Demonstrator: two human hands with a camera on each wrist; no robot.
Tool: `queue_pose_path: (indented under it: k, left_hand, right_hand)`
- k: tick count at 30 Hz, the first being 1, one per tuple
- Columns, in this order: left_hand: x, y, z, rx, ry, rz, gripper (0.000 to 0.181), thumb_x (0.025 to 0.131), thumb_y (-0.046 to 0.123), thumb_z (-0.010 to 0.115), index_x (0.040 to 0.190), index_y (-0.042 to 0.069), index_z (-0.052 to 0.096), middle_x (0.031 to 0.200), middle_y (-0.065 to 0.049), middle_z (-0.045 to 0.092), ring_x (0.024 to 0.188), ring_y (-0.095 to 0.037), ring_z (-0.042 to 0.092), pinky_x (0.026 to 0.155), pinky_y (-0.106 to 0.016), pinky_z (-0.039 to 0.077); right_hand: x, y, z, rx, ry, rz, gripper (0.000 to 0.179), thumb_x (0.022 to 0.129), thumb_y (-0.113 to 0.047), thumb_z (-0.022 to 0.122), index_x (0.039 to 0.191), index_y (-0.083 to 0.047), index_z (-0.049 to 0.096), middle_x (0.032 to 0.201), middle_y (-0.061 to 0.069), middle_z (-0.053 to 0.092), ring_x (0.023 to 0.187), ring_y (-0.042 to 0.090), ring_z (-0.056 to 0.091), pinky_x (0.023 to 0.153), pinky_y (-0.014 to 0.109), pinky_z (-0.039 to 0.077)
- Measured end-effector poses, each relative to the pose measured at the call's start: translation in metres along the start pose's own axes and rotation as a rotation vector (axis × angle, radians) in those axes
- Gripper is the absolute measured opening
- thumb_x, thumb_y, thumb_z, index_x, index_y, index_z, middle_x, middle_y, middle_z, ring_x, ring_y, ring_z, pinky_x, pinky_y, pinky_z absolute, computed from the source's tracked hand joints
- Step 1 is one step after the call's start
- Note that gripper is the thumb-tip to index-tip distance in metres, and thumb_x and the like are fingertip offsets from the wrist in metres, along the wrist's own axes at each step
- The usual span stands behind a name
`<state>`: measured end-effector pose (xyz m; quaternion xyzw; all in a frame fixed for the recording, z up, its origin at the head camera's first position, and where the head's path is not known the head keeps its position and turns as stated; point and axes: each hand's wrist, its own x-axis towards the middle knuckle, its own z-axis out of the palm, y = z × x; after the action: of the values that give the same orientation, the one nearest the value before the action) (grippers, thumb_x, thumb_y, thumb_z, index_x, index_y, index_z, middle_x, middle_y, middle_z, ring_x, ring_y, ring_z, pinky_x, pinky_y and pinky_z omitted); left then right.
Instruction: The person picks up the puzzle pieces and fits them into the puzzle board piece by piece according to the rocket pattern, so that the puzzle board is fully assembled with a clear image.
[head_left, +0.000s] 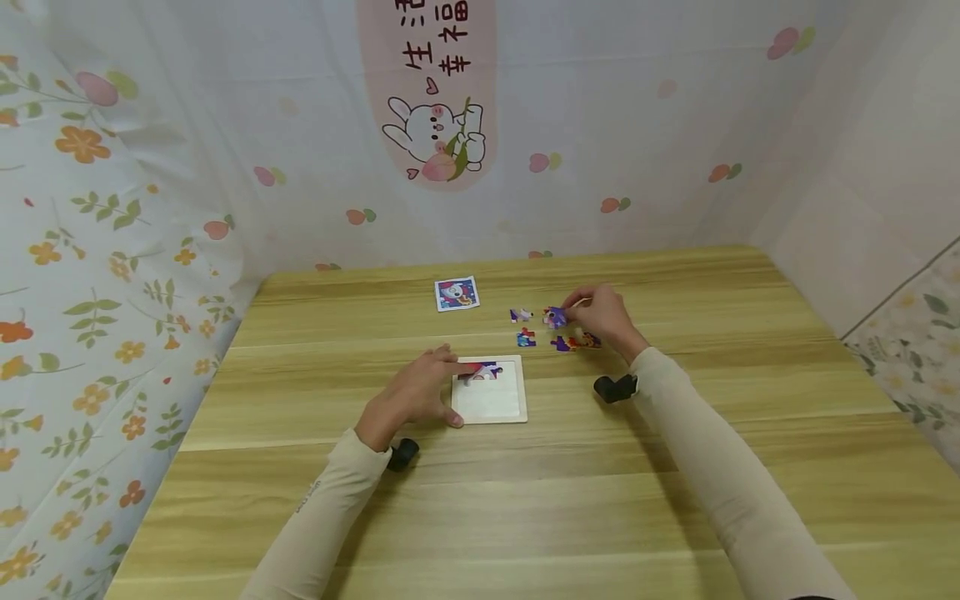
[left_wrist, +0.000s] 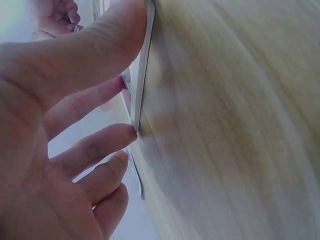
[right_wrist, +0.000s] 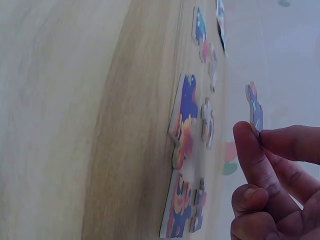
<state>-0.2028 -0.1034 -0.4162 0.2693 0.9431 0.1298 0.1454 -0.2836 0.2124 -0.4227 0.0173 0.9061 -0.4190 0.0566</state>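
My left hand holds the left side of a white puzzle tray. Its thumb lies at the near left corner, and its index finger reaches over the fitted jigsaw pieces along the far edge. Bare white base shows over the rest of the tray. To the right and farther back, my right hand pinches one purple jigsaw piece between thumb and finger, raised above the wood in the right wrist view. Several loose jigsaw pieces lie below and left of that hand, among them purple and orange ones.
A small square picture card with a cartoon figure lies at the back of the wooden table. Printed cloth hangs behind and at the left. A black wrist device sits at each sleeve.
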Motion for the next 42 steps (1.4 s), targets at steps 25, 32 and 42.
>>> queue_pose_path:
  k: [25,32,42]
  left_hand:
    - [0.001,0.002,-0.001,0.004,-0.004,-0.006,0.084,0.071,0.032,0.092,0.145,0.022,0.055,0.143,-0.015,0.057,0.152,-0.04,0.031,0.121,-0.052,0.035]
    - [0.002,0.002,-0.002,0.001,-0.008,-0.007,0.085,0.07,0.031,0.092,0.146,0.022,0.055,0.145,-0.015,0.056,0.152,-0.041,0.031,0.122,-0.054,0.033]
    - [0.002,0.001,0.0,-0.005,0.0,-0.004,0.085,0.069,0.032,0.092,0.145,0.022,0.056,0.144,-0.014,0.058,0.152,-0.04,0.031,0.122,-0.054,0.033]
  right_hand:
    - [-0.012,-0.012,0.013,-0.016,-0.089,-0.1,0.017,0.093,-0.012,0.064,0.104,-0.007,0.075,0.107,0.017,0.076,0.077,0.018,0.063,0.061,0.023,0.046]
    - [-0.016,-0.016,0.019,-0.008,-0.144,-0.135,0.015,0.092,-0.011,0.065,0.103,-0.005,0.075,0.113,0.017,0.074,0.08,0.017,0.065,0.061,0.023,0.045]
    - [-0.019,-0.019,0.036,-0.012,-0.269,-0.218,0.014,0.09,-0.007,0.064,0.1,-0.004,0.074,0.101,0.013,0.076,0.075,0.011,0.06,0.066,0.025,0.042]
